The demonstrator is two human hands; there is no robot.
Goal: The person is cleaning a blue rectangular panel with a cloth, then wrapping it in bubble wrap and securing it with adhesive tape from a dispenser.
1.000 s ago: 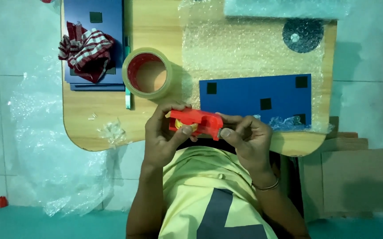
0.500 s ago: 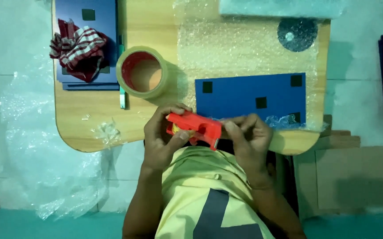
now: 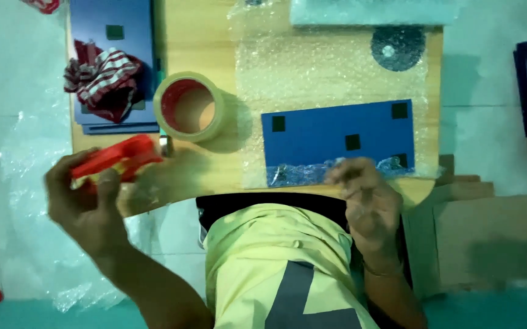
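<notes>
- One red plastic tool (image 3: 116, 159), likely a tape cutter or small dispenser, sits in the left hand (image 3: 84, 198), held off the left edge of the wooden table (image 3: 196, 55), just beside its rounded corner.
- Left hand: fingers curled around the tool's body, thumb pressed on its near side; closed grip on the tool.
- Handling judgement: tool looks like rigid moulded plastic, light, not fragile. Best taken around the thick middle of the body, as now; the end toward the table may carry a blade, too blurred to tell, so keep fingers off it.
- Right hand (image 3: 367, 204): hovers at the near table edge, fingers loosely bent, holding nothing that I can make out; fingertips near the crumpled clear film on the blue board (image 3: 336, 137).
- Blue board: flat, with small dark squares on it, lying on a sheet of bubble wrap (image 3: 312, 67).
- Roll of tan packing tape (image 3: 190, 106): lies on the table just beyond the tool, apart from it.
- Red-and-white striped cloth (image 3: 102, 76): bunched on a stack of blue boards (image 3: 114, 24) at the far left of the table.
- Dark round disc (image 3: 397, 45): far right, on the bubble wrap.
- Flattened cardboard (image 3: 488, 231): on the floor to the right.
- Loose clear plastic film (image 3: 20, 164): on the floor to the left.
</notes>
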